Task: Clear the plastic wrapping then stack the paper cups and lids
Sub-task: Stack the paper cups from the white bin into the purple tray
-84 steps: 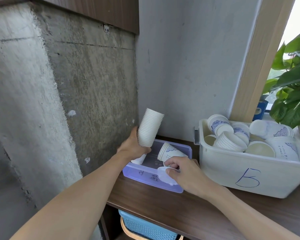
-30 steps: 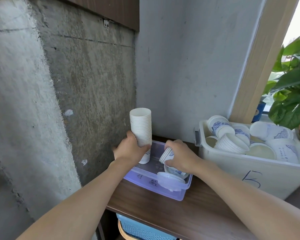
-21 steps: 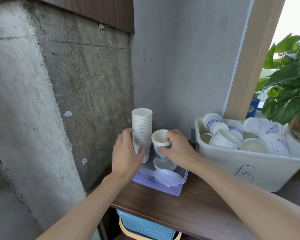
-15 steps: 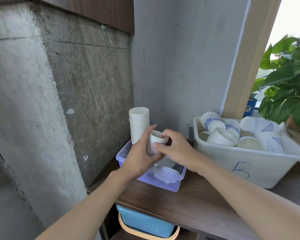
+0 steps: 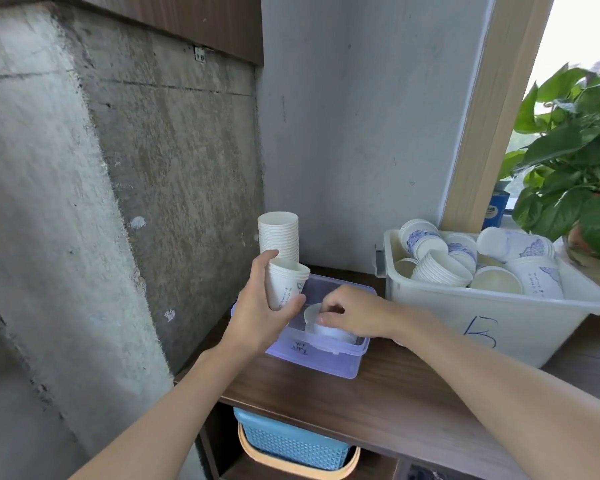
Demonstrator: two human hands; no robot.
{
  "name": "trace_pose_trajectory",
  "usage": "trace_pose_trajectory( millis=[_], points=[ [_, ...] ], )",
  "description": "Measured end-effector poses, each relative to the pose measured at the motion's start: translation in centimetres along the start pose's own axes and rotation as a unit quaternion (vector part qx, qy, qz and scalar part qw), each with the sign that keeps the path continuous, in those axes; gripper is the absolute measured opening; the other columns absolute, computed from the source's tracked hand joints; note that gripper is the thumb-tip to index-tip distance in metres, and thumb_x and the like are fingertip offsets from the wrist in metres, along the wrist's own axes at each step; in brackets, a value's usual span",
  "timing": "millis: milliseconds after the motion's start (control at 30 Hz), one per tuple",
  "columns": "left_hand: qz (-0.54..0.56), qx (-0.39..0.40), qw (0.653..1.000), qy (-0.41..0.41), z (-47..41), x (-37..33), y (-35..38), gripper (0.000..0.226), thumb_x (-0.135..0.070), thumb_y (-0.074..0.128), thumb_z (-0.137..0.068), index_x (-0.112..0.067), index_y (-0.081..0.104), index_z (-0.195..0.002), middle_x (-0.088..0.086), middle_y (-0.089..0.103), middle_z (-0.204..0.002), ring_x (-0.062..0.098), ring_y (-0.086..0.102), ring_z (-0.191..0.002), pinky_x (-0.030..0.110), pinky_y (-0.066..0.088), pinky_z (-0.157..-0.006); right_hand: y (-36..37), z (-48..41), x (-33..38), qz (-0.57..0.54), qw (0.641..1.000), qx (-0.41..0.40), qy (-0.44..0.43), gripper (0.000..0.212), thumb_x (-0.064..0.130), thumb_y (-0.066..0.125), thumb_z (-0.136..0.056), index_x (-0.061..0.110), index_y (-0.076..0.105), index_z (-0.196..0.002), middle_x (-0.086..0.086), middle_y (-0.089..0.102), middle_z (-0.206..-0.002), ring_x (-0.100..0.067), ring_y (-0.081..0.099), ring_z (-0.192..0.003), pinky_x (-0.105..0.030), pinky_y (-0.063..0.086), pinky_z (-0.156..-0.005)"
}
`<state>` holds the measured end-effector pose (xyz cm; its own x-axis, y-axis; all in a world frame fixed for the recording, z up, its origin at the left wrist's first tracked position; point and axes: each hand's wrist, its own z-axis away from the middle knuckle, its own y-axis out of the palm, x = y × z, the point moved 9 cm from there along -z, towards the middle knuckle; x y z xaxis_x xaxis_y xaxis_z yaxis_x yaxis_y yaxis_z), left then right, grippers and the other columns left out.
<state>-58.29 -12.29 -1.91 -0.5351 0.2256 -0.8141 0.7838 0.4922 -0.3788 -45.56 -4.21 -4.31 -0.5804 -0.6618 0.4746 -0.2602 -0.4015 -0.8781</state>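
Purple tub (image 5: 326,356): set on the wooden shelf (image 5: 378,396) and taken as the reference for every entry. Tall stack of cups (image 5: 278,233): stood upright in the tub's far left corner. Short stack of cups (image 5: 286,285): held above the tub's left edge, just in front of the tall stack of cups and slightly tilted. Left hand (image 5: 262,308): fingers and thumb wrapped round the short stack of cups. Right hand (image 5: 355,315): lowered into the tub, fingertips pinched on a white item (image 5: 311,314); whether it is a cup or a lid cannot be told. White bin (image 5: 482,320): just right of the tub, with loose cups (image 5: 437,268) heaped inside on their sides. Blue basket (image 5: 291,441): below the tub, under the shelf. No plastic wrapping is made out. Risks, as judged: the tall stack of cups, narrow and unsupported, could be toppled if brushed by the left hand so close beside it. The short stack of cups could be dented by too firm a squeeze. The light tub could be dragged or tipped if the white item is pulled up at an angle.
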Motion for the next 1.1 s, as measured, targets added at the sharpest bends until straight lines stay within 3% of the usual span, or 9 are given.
trace_pose_trajectory(
  millis=[67,167,367,433,533,667,733,833,1100],
  points=[
    [-0.004,-0.002,1.000,-0.001,-0.1,0.3,-0.1,0.074,-0.023,0.077,-0.082,-0.043,0.029,-0.135,-0.014,0.058,-0.117,0.008,0.061,-0.101,0.029,0.056,-0.082,0.1,-0.3,-0.4,0.018,1.000,-0.018,-0.005,0.041,0.036,0.057,-0.094,0.020,0.045,-0.057,0.000,0.044,-0.057,-0.014,0.039,-0.055,-0.034,0.034,-0.059],
    [-0.008,-0.005,1.000,-0.002,-0.1,0.5,-0.1,0.074,-0.023,0.077,-0.082,-0.043,0.028,-0.135,-0.012,0.059,-0.117,0.008,0.062,-0.099,0.026,0.056,-0.078,0.3,-0.7,-0.7,0.025,0.999,-0.037,-0.010,0.046,0.036,0.055,-0.092,0.020,0.036,-0.053,-0.003,0.041,-0.055,-0.016,0.035,-0.052,-0.034,0.031,-0.056],
    [-0.014,-0.004,1.000,-0.001,-0.2,0.4,-0.1,0.074,-0.022,0.076,-0.084,-0.041,0.027,-0.135,-0.012,0.058,-0.117,0.007,0.064,-0.094,0.026,0.059,-0.068,1.0,-0.8,-0.9,0.044,0.999,0.020,-0.011,0.056,0.060,0.058,-0.085,0.018,0.044,-0.050,0.002,0.037,-0.050,-0.013,0.032,-0.047,-0.032,0.027,-0.052],
    [-0.018,-0.004,1.000,-0.004,-0.1,0.5,-0.1,0.073,-0.022,0.076,-0.084,-0.042,0.027,-0.135,-0.011,0.058,-0.117,0.008,0.064,-0.091,0.029,0.059,-0.067,1.0,-0.9,-0.7,0.045,0.998,0.037,-0.020,0.053,0.059,0.059,-0.085,0.020,0.047,-0.051,0.004,0.040,-0.051,-0.012,0.035,-0.049,-0.031,0.029,-0.053],
    [-0.027,-0.009,1.000,-0.007,-0.1,0.6,-0.2,0.074,-0.024,0.076,-0.084,-0.041,0.026,-0.137,-0.010,0.058,-0.119,0.007,0.063,-0.097,0.030,0.058,-0.074,1.2,-1.0,-0.8,0.061,0.995,0.077,-0.017,0.044,0.056,0.059,-0.086,0.016,0.063,-0.068,0.002,0.056,-0.064,-0.011,0.047,-0.058,-0.030,0.038,-0.059],
    [-0.028,-0.008,0.999,-0.014,-0.1,0.8,-0.2,0.074,-0.025,0.075,-0.084,-0.041,0.026,-0.136,-0.008,0.059,-0.120,0.010,0.064,-0.098,0.031,0.059,-0.074,1.2,-1.1,-0.9,0.059,0.993,0.104,-0.003,0.046,0.058,0.059,-0.085,0.014,0.068,-0.082,-0.001,0.061,-0.074,-0.013,0.049,-0.064,-0.031,0.039,-0.061],
    [-0.029,-0.006,0.999,-0.015,-0.2,0.7,-0.1,0.073,-0.025,0.075,-0.085,-0.040,0.026,-0.137,-0.007,0.059,-0.119,0.010,0.064,-0.096,0.030,0.059,-0.071,1.2,-1.1,-0.6,0.066,0.991,0.114,-0.012,0.042,0.058,0.058,-0.086,0.018,0.066,-0.078,0.002,0.059,-0.071,-0.012,0.048,-0.062,-0.030,0.038,-0.061],
    [-0.034,-0.007,0.999,-0.011,-0.2,0.7,-0.1,0.073,-0.024,0.074,-0.085,-0.039,0.026,-0.138,-0.005,0.060,-0.121,0.012,0.063,-0.101,0.031,0.057,-0.079,1.5,-0.7,-0.2,0.098,0.986,0.133,-0.025,0.031,0.050,0.053,-0.092,0.029,0.056,-0.069,0.011,0.052,-0.065,-0.007,0.046,-0.059,-0.026,0.038,-0.060],
    [-0.036,-0.007,0.999,-0.003,-0.2,0.5,0.1,0.073,-0.024,0.074,-0.084,-0.038,0.025,-0.137,-0.006,0.059,-0.119,0.016,0.063,-0.103,0.041,0.055,-0.087,1.3,-0.6,-1.0,0.165,0.982,0.080,-0.034,0.041,0.038,0.048,-0.097,0.008,0.058,-0.071,-0.001,0.049,-0.058,-0.019,0.047,-0.058,-0.034,0.040,-0.059]
  ],
)
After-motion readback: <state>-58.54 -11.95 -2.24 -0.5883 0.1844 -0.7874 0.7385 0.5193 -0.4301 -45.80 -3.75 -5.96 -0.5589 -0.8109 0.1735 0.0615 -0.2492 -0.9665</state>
